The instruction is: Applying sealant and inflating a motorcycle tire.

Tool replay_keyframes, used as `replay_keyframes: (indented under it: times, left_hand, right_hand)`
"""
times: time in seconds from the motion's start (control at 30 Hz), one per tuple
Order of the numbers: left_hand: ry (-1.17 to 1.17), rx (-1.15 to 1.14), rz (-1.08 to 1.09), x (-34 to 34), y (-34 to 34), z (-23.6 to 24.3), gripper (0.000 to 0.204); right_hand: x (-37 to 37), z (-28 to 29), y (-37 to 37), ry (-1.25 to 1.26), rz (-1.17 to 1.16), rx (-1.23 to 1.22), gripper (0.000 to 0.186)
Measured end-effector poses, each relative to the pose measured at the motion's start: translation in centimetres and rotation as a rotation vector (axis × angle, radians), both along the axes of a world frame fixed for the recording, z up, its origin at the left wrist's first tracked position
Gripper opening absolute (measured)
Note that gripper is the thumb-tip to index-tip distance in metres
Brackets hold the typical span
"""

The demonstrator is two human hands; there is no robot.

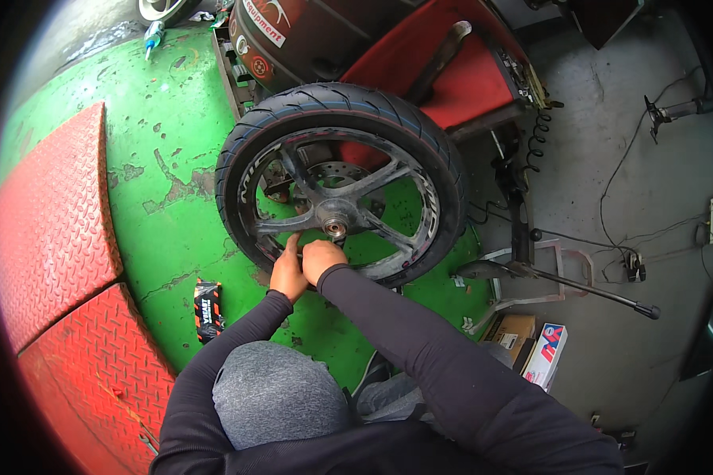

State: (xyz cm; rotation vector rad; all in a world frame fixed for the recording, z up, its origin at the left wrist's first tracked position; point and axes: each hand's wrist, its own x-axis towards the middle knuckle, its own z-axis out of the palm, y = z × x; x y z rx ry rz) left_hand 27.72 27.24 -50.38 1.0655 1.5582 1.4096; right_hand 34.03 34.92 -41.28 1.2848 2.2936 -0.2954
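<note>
A motorcycle wheel with a black tyre and a grey spoked rim stands tilted in front of me. Behind its spokes shows a brake disc. My left hand is closed at the near part of the rim, its thumb pointing up toward a spoke. Right beside it, my right hand is curled into a fist just below the hub. Both hands are close together, and whatever lies between their fingers is hidden.
Beyond the wheel stands a red and dark machine with a long pedal lever. Red diamond-plate ramps lie at left. A black-and-orange package rests on the green floor. Boxes sit near my right leg; a bottle is far left.
</note>
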Motion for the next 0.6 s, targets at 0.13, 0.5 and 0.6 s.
replay_keyframes:
  times: [0.13, 0.5, 0.6]
  left_hand:
    - [0.027, 0.009, -0.011, -0.1, -0.1, 0.0, 0.078]
    - [-0.074, 0.05, -0.087, -0.7, -0.9, -0.3, 0.086]
    - [-0.028, 0.082, -0.081, -0.9, -1.0, 0.4, 0.082]
  right_hand:
    - [0.1, -0.6, -0.1, -0.005, -0.007, 0.023, 0.026]
    - [1.0, 0.0, -0.3, -0.035, -0.002, 0.027, 0.024]
    - [1.6, 0.3, -0.2, 0.071, -0.007, 0.106, 0.021]
